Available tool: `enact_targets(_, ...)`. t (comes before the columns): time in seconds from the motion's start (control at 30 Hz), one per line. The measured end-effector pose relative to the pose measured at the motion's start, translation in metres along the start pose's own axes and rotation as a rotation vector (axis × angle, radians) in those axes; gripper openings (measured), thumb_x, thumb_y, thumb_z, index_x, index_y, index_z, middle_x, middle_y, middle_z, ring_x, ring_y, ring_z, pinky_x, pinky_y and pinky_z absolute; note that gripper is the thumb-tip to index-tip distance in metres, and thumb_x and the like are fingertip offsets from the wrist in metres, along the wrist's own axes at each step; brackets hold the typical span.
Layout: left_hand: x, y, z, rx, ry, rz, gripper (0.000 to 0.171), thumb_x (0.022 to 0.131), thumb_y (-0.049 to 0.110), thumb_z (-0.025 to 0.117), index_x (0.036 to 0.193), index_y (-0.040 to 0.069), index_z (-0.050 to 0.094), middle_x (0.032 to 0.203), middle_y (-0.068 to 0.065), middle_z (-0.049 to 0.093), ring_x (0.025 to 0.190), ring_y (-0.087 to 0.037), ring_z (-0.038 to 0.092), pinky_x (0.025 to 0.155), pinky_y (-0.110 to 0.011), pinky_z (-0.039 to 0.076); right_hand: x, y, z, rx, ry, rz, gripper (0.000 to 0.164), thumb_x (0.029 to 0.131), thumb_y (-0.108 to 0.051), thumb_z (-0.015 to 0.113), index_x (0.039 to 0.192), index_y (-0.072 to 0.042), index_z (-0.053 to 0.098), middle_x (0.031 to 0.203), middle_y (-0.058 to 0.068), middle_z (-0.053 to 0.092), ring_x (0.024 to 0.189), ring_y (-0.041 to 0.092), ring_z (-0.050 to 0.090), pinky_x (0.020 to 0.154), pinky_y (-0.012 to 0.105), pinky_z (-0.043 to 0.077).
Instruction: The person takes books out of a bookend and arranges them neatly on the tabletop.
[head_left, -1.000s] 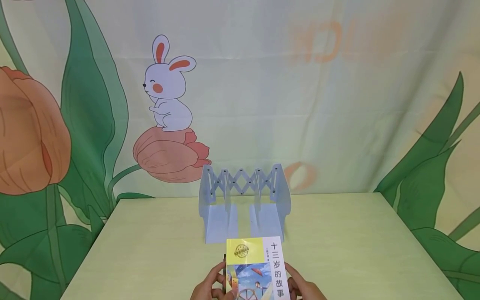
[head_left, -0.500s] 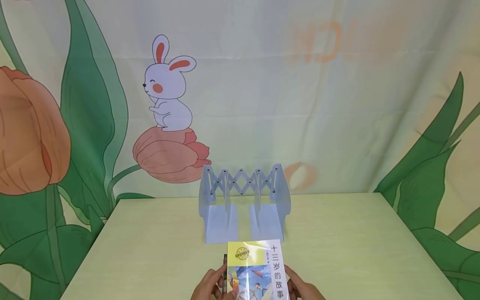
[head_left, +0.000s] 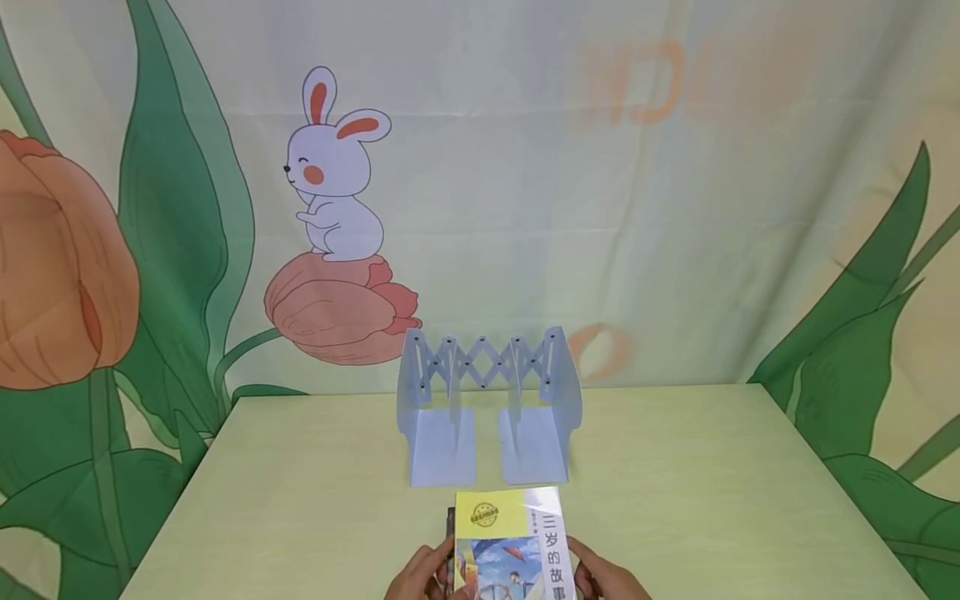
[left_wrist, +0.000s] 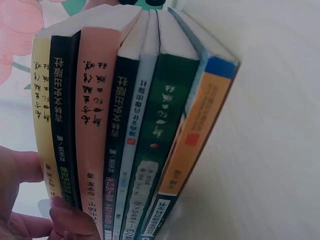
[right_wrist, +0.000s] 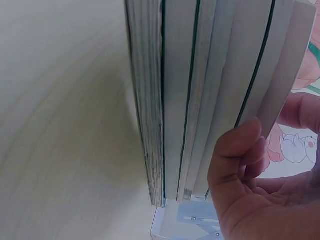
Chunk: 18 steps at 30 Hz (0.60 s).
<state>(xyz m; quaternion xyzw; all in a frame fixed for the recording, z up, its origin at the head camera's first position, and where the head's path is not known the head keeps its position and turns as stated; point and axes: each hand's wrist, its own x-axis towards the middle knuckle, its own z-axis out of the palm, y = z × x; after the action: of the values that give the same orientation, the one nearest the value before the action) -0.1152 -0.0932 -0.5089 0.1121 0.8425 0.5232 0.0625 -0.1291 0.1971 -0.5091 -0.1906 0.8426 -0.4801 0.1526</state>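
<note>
A stack of several paperback books (left_wrist: 167, 110) stands on the table at the bottom of the head view. On top lies a book with a yellow, blue and white cover (head_left: 498, 521). My left hand (head_left: 416, 575) grips the top book at its spine side, thumb on the cover and fingers against the upper spines. Across from it, my right hand (head_left: 611, 579) holds the open-page side, with curled fingers touching the page edges (right_wrist: 250, 75) of the upper books. In the head view, the lower parts of both hands and the book are cut off by the frame.
A pale blue expandable book rack (head_left: 442, 450) with upright dividers stands just beyond the stack. The light green table (head_left: 712, 483) stretches out to both sides. Behind it hangs a cloth backdrop (head_left: 480, 208) printed with a rabbit and tulips.
The top book's far edge has shifted a little toward the bottom of the head view, and glare has moved across its cover. Both hands stay nearly in place on the books.
</note>
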Motion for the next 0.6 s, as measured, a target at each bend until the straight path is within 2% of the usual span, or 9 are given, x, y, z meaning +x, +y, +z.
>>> enact_targets(0.1, -0.002, 0.000, 0.001, 0.027, 0.028, 0.015, 0.067, 0.089, 0.027, 0.071, 0.135, -0.015, 0.048, 0.081, 0.001, 0.038, 0.056, 0.002, 0.040, 0.054, -0.019, 0.040, 0.000, -0.003, 0.000, -0.002, 0.001, 0.036, 0.078, 0.083, -0.020, 0.074, 0.142, 0.013, 0.035, 0.073, -0.010, 0.041, 0.058, -0.006, 0.038, 0.055, 0.014, 0.031)
enact_targets(0.2, -0.002, 0.003, 0.000, 0.059, 0.074, 0.034, 0.060, 0.090, 0.025, 0.070, 0.134, -0.011, 0.051, 0.082, 0.001, 0.040, 0.056, 0.003, 0.039, 0.054, -0.019, 0.039, -0.002, -0.007, -0.001, -0.015, 0.028, 0.007, 0.075, 0.086, -0.022, 0.073, 0.142, 0.012, 0.036, 0.073, -0.010, 0.041, 0.057, -0.006, 0.037, 0.054, 0.014, 0.032)
enact_targets(0.3, -0.002, 0.009, -0.003, 0.049, 0.112, 0.015, 0.056, 0.089, 0.025, 0.070, 0.134, -0.004, 0.053, 0.084, 0.001, 0.041, 0.056, 0.002, 0.040, 0.053, -0.020, 0.038, -0.004, -0.012, -0.001, -0.021, 0.072, -0.037, 0.069, 0.088, -0.021, 0.071, 0.140, 0.011, 0.038, 0.076, -0.010, 0.041, 0.056, -0.007, 0.037, 0.052, 0.015, 0.034)
enact_targets(0.37, -0.001, 0.013, -0.005, 0.027, 0.109, -0.023, 0.056, 0.090, 0.027, 0.069, 0.136, 0.000, 0.053, 0.086, -0.001, 0.043, 0.057, 0.001, 0.041, 0.053, -0.020, 0.039, -0.005, -0.015, -0.001, -0.025, 0.102, -0.053, 0.066, 0.089, -0.019, 0.071, 0.140, 0.009, 0.040, 0.078, -0.010, 0.041, 0.056, -0.007, 0.038, 0.051, 0.015, 0.036)
enact_targets(0.47, -0.001, 0.018, -0.008, 0.002, 0.087, -0.059, 0.054, 0.092, 0.029, 0.067, 0.136, 0.002, 0.052, 0.090, -0.002, 0.047, 0.059, 0.000, 0.046, 0.051, -0.022, 0.041, -0.007, -0.020, -0.001, -0.027, 0.121, -0.030, 0.064, 0.089, -0.019, 0.071, 0.140, 0.006, 0.042, 0.079, -0.008, 0.041, 0.056, -0.007, 0.038, 0.051, 0.015, 0.035)
enact_targets(0.6, -0.003, 0.023, -0.011, -0.002, 0.057, -0.031, 0.046, 0.095, 0.027, 0.063, 0.132, 0.002, 0.055, 0.095, -0.003, 0.052, 0.065, 0.001, 0.053, 0.051, -0.023, 0.046, -0.009, -0.025, -0.002, -0.092, 0.158, -0.018, 0.059, 0.088, -0.020, 0.071, 0.138, 0.001, 0.047, 0.080, -0.007, 0.042, 0.056, -0.007, 0.038, 0.051, 0.015, 0.036)
